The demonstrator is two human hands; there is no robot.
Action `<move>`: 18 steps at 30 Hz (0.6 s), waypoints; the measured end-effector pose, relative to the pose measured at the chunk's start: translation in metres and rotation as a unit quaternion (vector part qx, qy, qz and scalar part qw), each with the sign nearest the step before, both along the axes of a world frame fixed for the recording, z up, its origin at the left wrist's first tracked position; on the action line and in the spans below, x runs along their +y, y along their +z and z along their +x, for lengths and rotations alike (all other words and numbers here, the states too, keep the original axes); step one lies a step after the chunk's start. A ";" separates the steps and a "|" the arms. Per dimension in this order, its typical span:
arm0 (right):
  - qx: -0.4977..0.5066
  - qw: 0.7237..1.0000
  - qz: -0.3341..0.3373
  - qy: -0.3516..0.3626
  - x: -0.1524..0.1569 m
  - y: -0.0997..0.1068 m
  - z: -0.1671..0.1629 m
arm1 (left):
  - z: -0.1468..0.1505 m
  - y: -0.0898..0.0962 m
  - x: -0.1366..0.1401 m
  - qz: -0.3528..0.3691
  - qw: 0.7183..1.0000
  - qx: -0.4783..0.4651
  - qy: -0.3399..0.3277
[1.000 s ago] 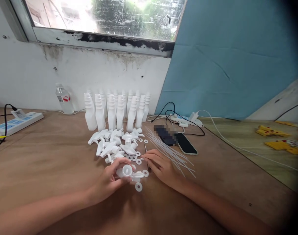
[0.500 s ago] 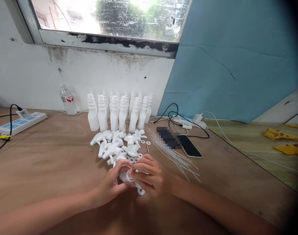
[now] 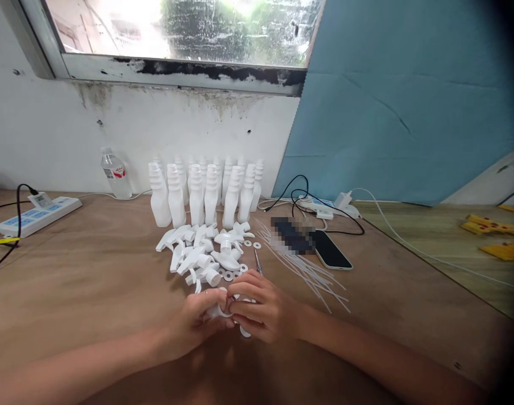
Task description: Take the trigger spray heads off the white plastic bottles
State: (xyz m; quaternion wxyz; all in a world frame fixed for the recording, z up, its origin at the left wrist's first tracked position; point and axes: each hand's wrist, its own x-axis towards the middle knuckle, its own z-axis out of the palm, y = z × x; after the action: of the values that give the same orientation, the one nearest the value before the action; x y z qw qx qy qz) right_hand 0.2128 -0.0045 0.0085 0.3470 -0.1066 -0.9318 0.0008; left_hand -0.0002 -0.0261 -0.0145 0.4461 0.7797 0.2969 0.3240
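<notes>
Near the front of the table, my left hand (image 3: pixel 193 326) is closed around a white spray trigger head (image 3: pixel 215 312), mostly covered by the fingers. My right hand (image 3: pixel 261 309) meets it from the other side, fingertips pinched together at the head's round collar. Whatever lies between those fingertips is hidden. Just below the right fingers a white ring washer (image 3: pixel 245 332) partly shows. Beyond both hands lies a heap of white spray trigger heads (image 3: pixel 193 260), with several flat washers (image 3: pixel 228 276) at its right edge. A thin metal-tipped tool (image 3: pixel 257 262) lies just past my right hand.
White bottles (image 3: pixel 195 202) stand in rows against the wall. Thin white tubes (image 3: pixel 301 269) and a phone (image 3: pixel 333 250) lie to the right, near cables and a power strip (image 3: pixel 324 207). At left are another power strip (image 3: pixel 41 216) and a clear water bottle (image 3: pixel 116 175).
My left fingers have closed further over the spray head, and its collar is now more hidden. My right hand stays at the collar. The view has shifted slightly.
</notes>
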 end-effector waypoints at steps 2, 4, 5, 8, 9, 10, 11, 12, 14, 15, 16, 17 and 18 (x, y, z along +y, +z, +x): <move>0.006 1.000 -0.012 0.007 0.000 -0.001 -0.001 | -0.001 0.004 0.000 0.016 1.000 0.025 0.000; 0.013 0.999 -0.030 0.014 -0.001 -0.001 -0.002 | -0.003 0.007 0.001 0.034 0.998 0.043 -0.013; 0.015 0.999 -0.041 0.017 -0.002 -0.001 -0.002 | -0.004 0.007 0.002 0.044 0.998 0.048 -0.022; 0.004 0.997 -0.080 0.016 -0.004 0.001 -0.002 | -0.006 0.004 0.005 0.069 0.996 0.050 -0.041; -0.001 0.995 -0.094 0.015 -0.005 0.002 -0.002 | -0.006 0.002 0.006 0.075 0.995 0.046 -0.042; -0.005 0.994 -0.107 0.015 -0.005 0.002 -0.002 | -0.007 0.000 0.007 0.081 0.995 0.043 -0.043; -0.006 0.993 -0.117 0.018 -0.006 0.002 -0.002 | -0.007 -0.002 0.008 0.088 0.994 0.040 -0.042; -0.005 0.992 -0.124 0.023 -0.006 0.002 -0.002 | -0.007 -0.004 0.008 0.094 0.994 0.041 -0.042; 0.000 0.992 -0.125 0.036 -0.006 0.002 -0.003 | -0.007 -0.006 0.009 0.106 0.992 0.047 -0.044; 0.000 0.992 -0.121 0.042 -0.006 0.001 -0.004 | -0.007 -0.006 0.009 0.113 0.992 0.047 -0.043; -0.001 0.992 -0.115 0.046 -0.006 0.001 -0.004 | -0.007 -0.006 0.009 0.118 0.991 0.046 -0.043; -0.003 0.993 -0.111 0.049 -0.006 0.001 -0.005 | -0.007 -0.006 0.009 0.119 0.991 0.043 -0.045; -0.004 0.993 -0.108 0.049 -0.006 0.000 -0.005 | -0.006 -0.005 0.009 0.120 0.991 0.037 -0.046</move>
State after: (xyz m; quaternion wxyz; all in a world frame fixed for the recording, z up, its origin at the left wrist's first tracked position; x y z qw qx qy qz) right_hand 0.2080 -0.0104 0.0090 0.3289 -0.0974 -0.9318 0.1183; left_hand -0.0064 -0.0176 -0.0197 0.3525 0.8520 0.2358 0.3071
